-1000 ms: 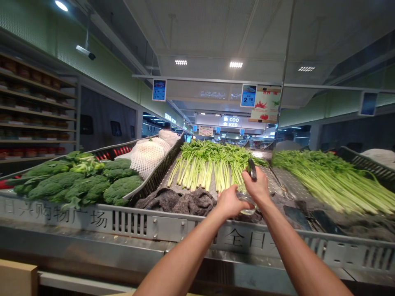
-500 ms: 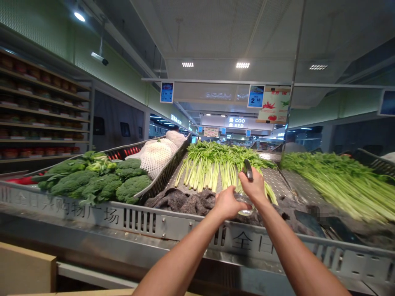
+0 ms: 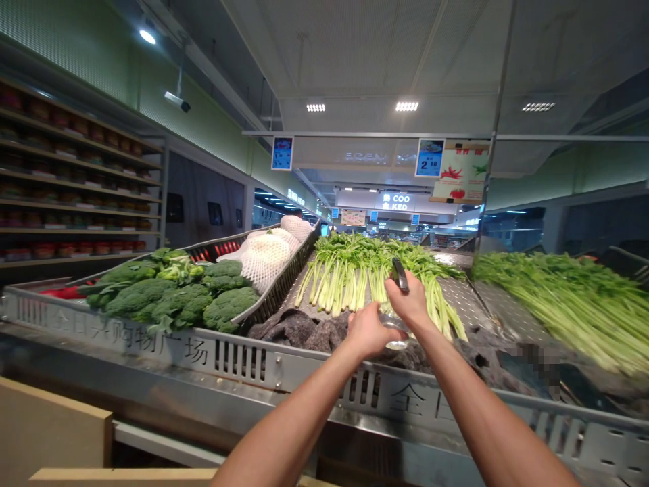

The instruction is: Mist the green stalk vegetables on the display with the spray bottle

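Note:
Over the front of the celery display, both hands hold a clear spray bottle (image 3: 396, 343) with a black head. My right hand (image 3: 410, 297) is wrapped round its upper part, and the black head sticks up above the fingers. My left hand (image 3: 372, 329) grips the clear body lower down, with the thumb across it. The hands hide much of the bottle. Behind them, bunches of celery (image 3: 345, 277) lie in a row, leaves toward the back. A dark crumpled cloth (image 3: 304, 333) lies in front of the stalks.
A grey crate (image 3: 238, 358) edge runs along the front. Broccoli (image 3: 172, 297) and net-wrapped white produce (image 3: 271, 257) sit to the left. A mirror wall (image 3: 558, 284) on the right reflects celery. Price signs (image 3: 430, 157) hang above, and shelves of jars (image 3: 76, 176) stand far left.
The view has turned slightly left, so the display sits further right. Both hands have shifted a little left across the celery, still holding the bottle.

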Demonstrator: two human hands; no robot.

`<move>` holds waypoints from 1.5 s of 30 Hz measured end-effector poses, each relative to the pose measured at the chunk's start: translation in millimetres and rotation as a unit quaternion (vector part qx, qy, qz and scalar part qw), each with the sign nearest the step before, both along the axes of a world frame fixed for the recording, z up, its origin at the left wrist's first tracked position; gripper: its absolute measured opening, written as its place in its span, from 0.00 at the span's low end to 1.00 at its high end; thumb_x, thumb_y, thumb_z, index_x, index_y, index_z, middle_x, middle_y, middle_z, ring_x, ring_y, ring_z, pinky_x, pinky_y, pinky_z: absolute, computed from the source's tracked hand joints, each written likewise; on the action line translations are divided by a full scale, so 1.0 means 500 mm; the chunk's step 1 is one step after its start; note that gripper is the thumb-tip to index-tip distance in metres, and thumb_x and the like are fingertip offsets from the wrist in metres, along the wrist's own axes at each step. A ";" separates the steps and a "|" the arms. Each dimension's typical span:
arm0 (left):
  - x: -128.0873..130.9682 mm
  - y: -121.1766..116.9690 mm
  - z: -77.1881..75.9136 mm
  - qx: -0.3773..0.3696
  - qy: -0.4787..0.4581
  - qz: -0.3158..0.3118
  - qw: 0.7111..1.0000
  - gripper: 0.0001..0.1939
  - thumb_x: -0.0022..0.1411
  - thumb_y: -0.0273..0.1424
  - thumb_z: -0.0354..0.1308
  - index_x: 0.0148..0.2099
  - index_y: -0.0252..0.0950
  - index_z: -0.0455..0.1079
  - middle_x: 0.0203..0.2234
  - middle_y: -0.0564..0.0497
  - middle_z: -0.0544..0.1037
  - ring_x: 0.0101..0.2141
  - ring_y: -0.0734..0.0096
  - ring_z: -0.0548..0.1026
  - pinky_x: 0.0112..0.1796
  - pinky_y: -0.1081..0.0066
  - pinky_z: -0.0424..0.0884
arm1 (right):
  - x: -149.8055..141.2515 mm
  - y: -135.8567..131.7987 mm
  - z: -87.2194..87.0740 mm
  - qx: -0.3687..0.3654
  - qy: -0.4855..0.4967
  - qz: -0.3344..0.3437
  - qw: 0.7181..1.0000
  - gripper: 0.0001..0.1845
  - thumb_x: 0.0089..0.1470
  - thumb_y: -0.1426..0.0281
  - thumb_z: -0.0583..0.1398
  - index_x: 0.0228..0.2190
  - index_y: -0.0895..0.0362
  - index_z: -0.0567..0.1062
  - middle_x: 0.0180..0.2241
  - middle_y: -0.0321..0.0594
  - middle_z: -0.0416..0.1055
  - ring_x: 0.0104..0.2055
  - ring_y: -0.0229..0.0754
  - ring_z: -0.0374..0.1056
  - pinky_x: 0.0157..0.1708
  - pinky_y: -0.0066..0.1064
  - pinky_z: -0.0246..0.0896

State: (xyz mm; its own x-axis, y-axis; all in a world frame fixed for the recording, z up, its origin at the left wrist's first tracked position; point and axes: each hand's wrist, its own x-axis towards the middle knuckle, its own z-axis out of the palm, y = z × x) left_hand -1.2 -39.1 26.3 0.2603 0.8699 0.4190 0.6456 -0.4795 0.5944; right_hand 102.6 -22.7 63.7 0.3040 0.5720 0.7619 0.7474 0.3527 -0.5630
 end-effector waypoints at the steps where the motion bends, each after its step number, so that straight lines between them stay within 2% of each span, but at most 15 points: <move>1: -0.003 0.002 -0.002 -0.001 0.001 0.004 1.000 0.34 0.35 0.49 0.58 0.44 0.35 0.61 0.38 0.46 0.71 0.40 0.58 0.67 0.37 0.68 0.61 | -0.003 0.003 -0.003 -0.005 -0.003 -0.001 1.000 0.13 0.39 0.63 0.50 0.25 0.58 0.69 0.20 0.37 0.66 0.23 0.37 0.58 0.24 0.27 0.50; 8: -0.022 0.005 -0.013 -0.007 -0.002 0.005 1.000 0.35 0.34 0.48 0.59 0.44 0.35 0.62 0.38 0.46 0.71 0.40 0.58 0.68 0.36 0.68 0.61 | -0.020 0.009 -0.014 -0.032 0.006 0.010 0.999 0.13 0.40 0.62 0.51 0.23 0.58 0.68 0.20 0.37 0.65 0.23 0.38 0.59 0.23 0.27 0.49; 16: -0.040 0.006 -0.007 -0.001 -0.003 0.016 1.000 0.36 0.34 0.49 0.59 0.46 0.36 0.61 0.41 0.46 0.70 0.41 0.58 0.67 0.37 0.68 0.62 | -0.042 0.003 -0.003 -0.004 0.004 0.029 1.000 0.14 0.39 0.63 0.51 0.26 0.58 0.69 0.20 0.36 0.66 0.23 0.37 0.59 0.24 0.27 0.50; 26: -0.067 -0.003 -0.006 -0.008 0.011 0.048 0.999 0.32 0.34 0.47 0.59 0.41 0.35 0.63 0.37 0.46 0.72 0.40 0.57 0.68 0.36 0.68 0.62 | -0.071 0.016 -0.012 -0.024 -0.001 0.028 0.999 0.11 0.39 0.63 0.51 0.22 0.57 0.68 0.18 0.35 0.64 0.21 0.37 0.58 0.22 0.26 0.49; 34: -0.077 0.000 -0.014 0.002 0.010 0.050 0.999 0.33 0.33 0.48 0.59 0.42 0.35 0.62 0.35 0.46 0.72 0.38 0.59 0.68 0.34 0.69 0.61 | -0.081 0.011 -0.016 -0.009 -0.005 0.061 0.998 0.12 0.39 0.64 0.51 0.25 0.57 0.68 0.21 0.36 0.66 0.23 0.37 0.59 0.24 0.26 0.50; 45: -0.105 -0.020 -0.031 -0.019 0.041 0.068 0.997 0.32 0.33 0.50 0.57 0.38 0.34 0.63 0.34 0.46 0.73 0.37 0.58 0.69 0.33 0.69 0.62 | -0.104 0.024 -0.044 -0.074 -0.021 0.103 0.992 0.11 0.39 0.64 0.50 0.23 0.57 0.68 0.19 0.34 0.64 0.23 0.36 0.60 0.23 0.25 0.51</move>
